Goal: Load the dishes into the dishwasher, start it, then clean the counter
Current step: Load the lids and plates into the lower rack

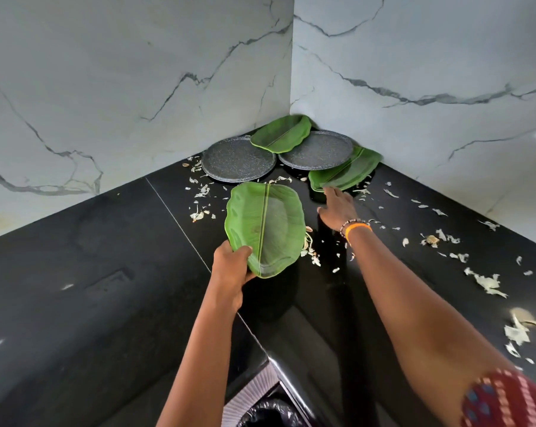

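Head view. Black polished counter (75, 257) running into a corner of white veined marble wall (137, 72); pale vegetable scraps (488, 283) scattered over it, mostly right of the corner.

Landmark: the corner. Tucked into it, a green leaf plate (280, 134) lying over two grey speckled round plates — left one (239, 158), right one (316, 149). A second leaf plate (347, 171) sits just right of the corner, partly under the right grey plate.

Left hand (233, 269) grips a third leaf plate (265, 229) by its near edge, thumb on top, plate tilted and held out from the corner. Right hand (337, 208) is flat, fingers extended, tips at the near rim of the second leaf plate — nothing held yet.

Risks (judgement): pulling the second leaf plate out could drag or tip the grey plate resting on it; the one-edge left grip could let its plate slip; scraps may cling to plates.

Hidden: dishwasher not in view. Dark bin liner (270, 414) at the bottom edge, cut off. Whether the right fingertips actually touch the rim — cannot tell.
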Demonstrator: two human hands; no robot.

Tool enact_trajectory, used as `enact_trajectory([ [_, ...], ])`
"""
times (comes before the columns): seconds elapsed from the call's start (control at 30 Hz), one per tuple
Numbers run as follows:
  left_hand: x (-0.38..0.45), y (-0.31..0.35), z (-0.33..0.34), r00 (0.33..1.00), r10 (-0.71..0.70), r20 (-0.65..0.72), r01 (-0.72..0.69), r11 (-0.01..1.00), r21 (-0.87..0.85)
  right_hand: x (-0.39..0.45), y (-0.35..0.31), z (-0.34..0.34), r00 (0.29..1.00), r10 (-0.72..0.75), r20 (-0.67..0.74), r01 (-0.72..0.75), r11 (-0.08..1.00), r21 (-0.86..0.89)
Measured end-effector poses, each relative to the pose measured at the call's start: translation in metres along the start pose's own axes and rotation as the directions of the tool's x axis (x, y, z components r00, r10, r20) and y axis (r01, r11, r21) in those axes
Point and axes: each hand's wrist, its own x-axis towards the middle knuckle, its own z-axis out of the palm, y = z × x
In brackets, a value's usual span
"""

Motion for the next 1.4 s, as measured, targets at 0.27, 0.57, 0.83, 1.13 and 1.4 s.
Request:
enact_trajectory([
  [0.27,0.029,0.004,-0.011,0.999,-0.049,0.003,0.049,0.998,0.032,0.025,0.009,0.0,0.978,0.031,-0.209,-0.078,0.972,-0.223],
  [0.57,0.041,0.02,-0.003,0.997,-0.046,0.064,0.044,0.999,0.027,0.016,0.043,-0.017,0.862,0.322,-0.391,-0.339,0.94,0.028],
  [0.83,0.038,0.033,-0.003,0.999,-0.019,0.043,0.017,0.999,0.052,0.004,0.033,-0.016,0.774,0.508,-0.378,-0.501,0.856,0.125],
  [1.13,0.011,0.039,-0.001,0.995,0.013,0.098,-0.026,0.992,0.127,-0.021,0.033,-0.042,0.759,0.635,0.14,-0.447,0.353,0.822],
  [1.4,-0.008,0.033,-0.006,0.994,0.034,0.108,-0.046,0.992,0.115,-0.07,0.025,-0.072,0.807,0.589,-0.036,-0.369,0.55,0.749],
])
